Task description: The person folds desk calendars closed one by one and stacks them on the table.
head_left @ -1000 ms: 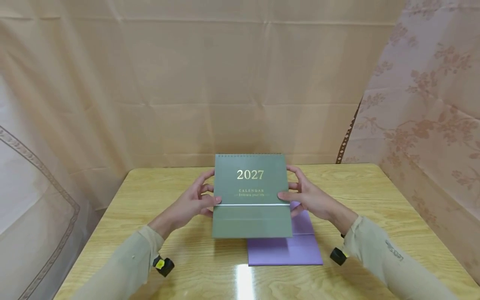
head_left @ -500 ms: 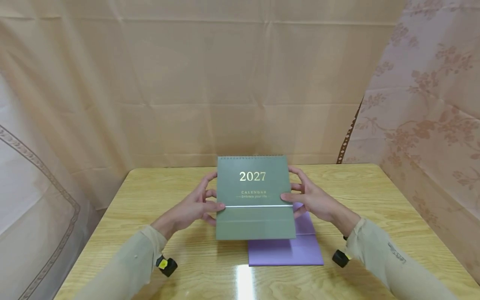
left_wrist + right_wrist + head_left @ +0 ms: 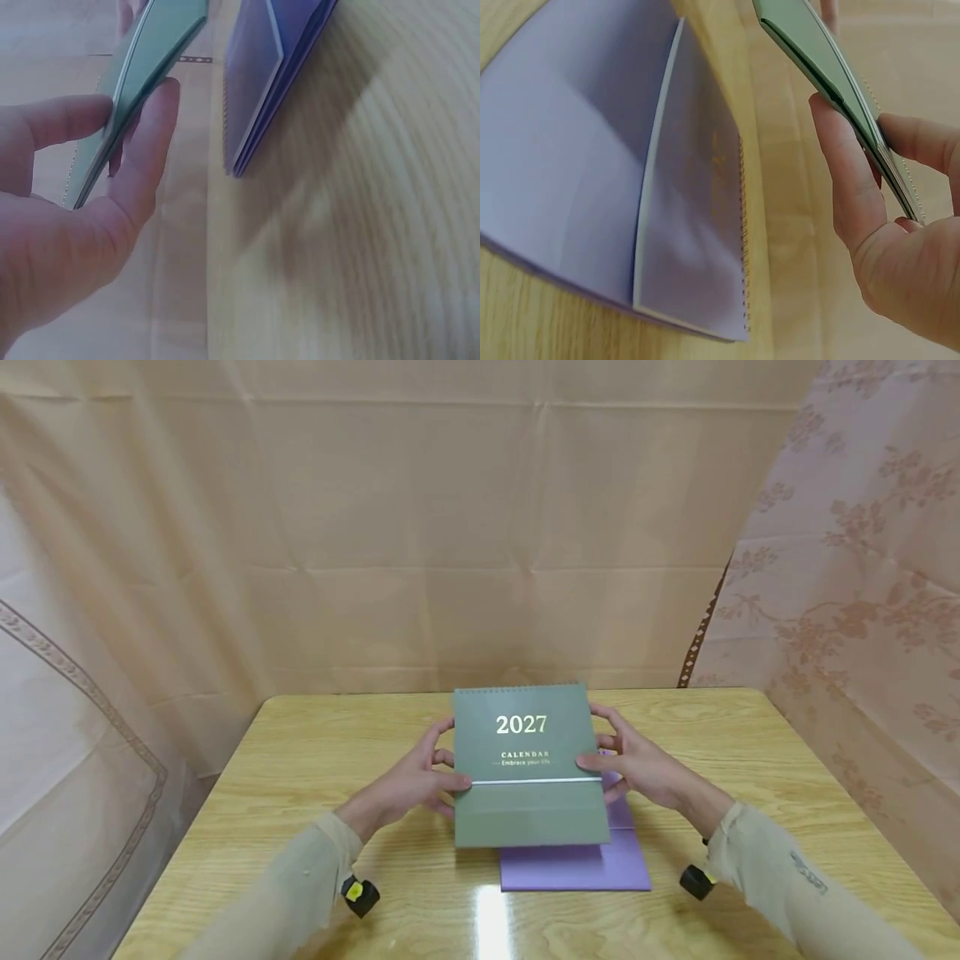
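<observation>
A green 2027 desk calendar point(image 3: 528, 814) is held up above the table, spiral edge away from me. My left hand point(image 3: 408, 785) grips its left edge, thumb on the cover near the white line and fingers behind. On the opposite edge my right hand point(image 3: 648, 768) grips it the same way. Beneath it a purple spiral-bound calendar point(image 3: 573, 870) lies on the table, partly hidden in the head view. The right wrist view shows the purple calendar point(image 3: 697, 225) with its short cover and wire binding, apart from the green calendar point(image 3: 810, 52) above.
The wood-grain table point(image 3: 300, 760) extends around both calendars. A beige curtain point(image 3: 480, 527) hangs behind its far edge, with a floral cloth point(image 3: 862, 610) at the right and a white cloth point(image 3: 52, 760) at the left.
Both hands have carried the green calendar to the right and slightly lower, further over the purple one, and it has turned slightly. The purple calendar stays in place.
</observation>
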A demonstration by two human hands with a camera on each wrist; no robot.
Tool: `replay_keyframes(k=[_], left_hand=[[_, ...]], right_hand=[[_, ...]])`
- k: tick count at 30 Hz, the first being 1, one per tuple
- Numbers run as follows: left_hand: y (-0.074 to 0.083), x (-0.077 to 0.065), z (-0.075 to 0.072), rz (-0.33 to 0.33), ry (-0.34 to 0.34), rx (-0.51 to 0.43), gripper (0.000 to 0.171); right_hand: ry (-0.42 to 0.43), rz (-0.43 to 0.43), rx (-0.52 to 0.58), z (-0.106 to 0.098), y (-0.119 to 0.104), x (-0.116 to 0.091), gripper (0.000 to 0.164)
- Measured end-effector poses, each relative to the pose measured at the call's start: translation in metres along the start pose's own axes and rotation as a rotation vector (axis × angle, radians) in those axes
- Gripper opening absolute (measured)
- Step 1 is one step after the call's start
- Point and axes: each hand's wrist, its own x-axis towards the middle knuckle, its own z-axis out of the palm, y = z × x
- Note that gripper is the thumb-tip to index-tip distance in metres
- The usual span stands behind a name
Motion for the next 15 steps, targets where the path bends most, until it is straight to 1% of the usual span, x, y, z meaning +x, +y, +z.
replay_keyframes(k=[6,10,15], left_hand=[[-0.01,0.006,0.008,-0.021,-0.009,0.0,0.092],[-0.017,0.007,0.012,-0.036,-0.015,0.011,0.093],[-0.022,0.009,0.018,-0.042,-0.021,0.055,0.096]], right_hand=[[0.019,0.023,-0.035,-0.005,0.008,-0.005,0.093],[0.025,0.05,-0.033,-0.008,0.016,-0.006,0.095],[0.023,0.058,-0.025,-0.01,0.026,-0.009,0.097]])
